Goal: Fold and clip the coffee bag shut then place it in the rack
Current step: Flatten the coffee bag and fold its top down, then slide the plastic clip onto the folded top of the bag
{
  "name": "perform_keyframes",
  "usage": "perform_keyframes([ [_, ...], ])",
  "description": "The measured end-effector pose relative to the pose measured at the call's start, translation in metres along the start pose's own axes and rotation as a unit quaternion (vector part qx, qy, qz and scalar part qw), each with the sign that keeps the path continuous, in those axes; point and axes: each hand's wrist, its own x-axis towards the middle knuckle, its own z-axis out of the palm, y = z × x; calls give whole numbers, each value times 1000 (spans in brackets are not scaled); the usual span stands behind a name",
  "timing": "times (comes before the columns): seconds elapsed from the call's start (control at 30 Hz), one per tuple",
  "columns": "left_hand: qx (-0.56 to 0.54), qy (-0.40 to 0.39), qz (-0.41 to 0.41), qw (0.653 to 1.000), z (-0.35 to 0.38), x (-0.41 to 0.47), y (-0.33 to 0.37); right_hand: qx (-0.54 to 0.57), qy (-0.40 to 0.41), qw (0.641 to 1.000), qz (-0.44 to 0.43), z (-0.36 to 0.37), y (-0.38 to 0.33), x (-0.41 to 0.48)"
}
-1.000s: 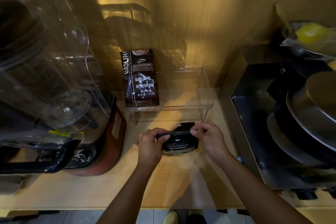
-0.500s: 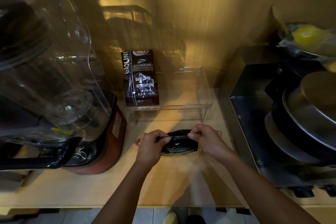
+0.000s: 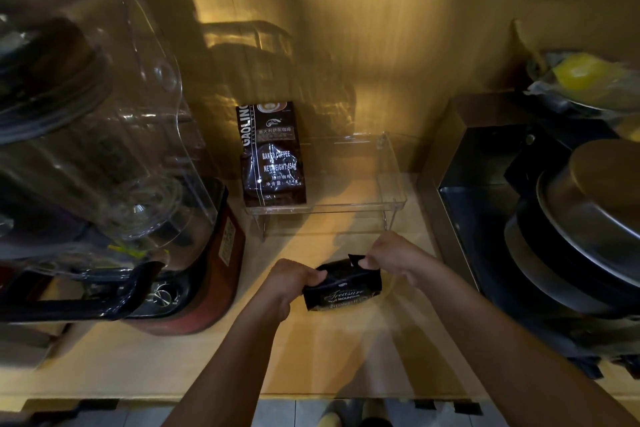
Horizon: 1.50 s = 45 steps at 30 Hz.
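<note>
A small black coffee bag (image 3: 346,291) with pale lettering stands on the wooden counter just in front of me. My left hand (image 3: 289,282) grips its left top corner. My right hand (image 3: 389,255) pinches the right end of the folded top, where a small black flap sticks up. No clip is visible. Behind the bag stands a clear acrylic rack (image 3: 391,180). A larger dark coffee bag (image 3: 272,152) stands upright in the rack's left part.
A big blender (image 3: 104,156) with a clear cover and red base fills the left side. At the right a black appliance (image 3: 491,198) carries stacked metal pans (image 3: 595,204). A bowl with something yellow (image 3: 578,74) sits at the far right. A wooden wall lies behind.
The bag's top has been folded down flatter between my hands. My right hand has lifted slightly and now pinches the flap at the right end.
</note>
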Motion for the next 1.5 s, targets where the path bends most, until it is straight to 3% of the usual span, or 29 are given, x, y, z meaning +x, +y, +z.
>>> perform_keyframes([
  [0.17,70,51,75,993,6,0,-6,34,18,999,-5,3,6,-1],
  [0.27,100,52,48,992,5,1,0,32,14,999,24,4,5,0],
  [0.37,39,19,17,999,-1,1,8,53,11,998,17,0,4,1],
  [0.5,135,8,110,985,-6,4,13,102,50,993,-24,-3,8,1],
  [0.67,280,26,218,935,16,0,21,123,80,987,-58,1,15,1],
  [0.87,197,43,230,952,48,-2,23,141,124,980,-71,4,21,3],
  [1.1,190,71,231,951,47,8,17,226,118,959,-124,5,39,7],
  [1.27,250,84,268,927,51,8,12,90,194,974,-73,-4,76,18],
  [1.33,255,94,272,923,50,9,13,-32,213,976,-17,-7,92,19],
  [1.4,241,90,260,931,48,11,16,-166,225,959,34,-8,103,16],
  [1.5,218,65,239,944,46,14,20,-252,210,941,80,-2,118,13],
])
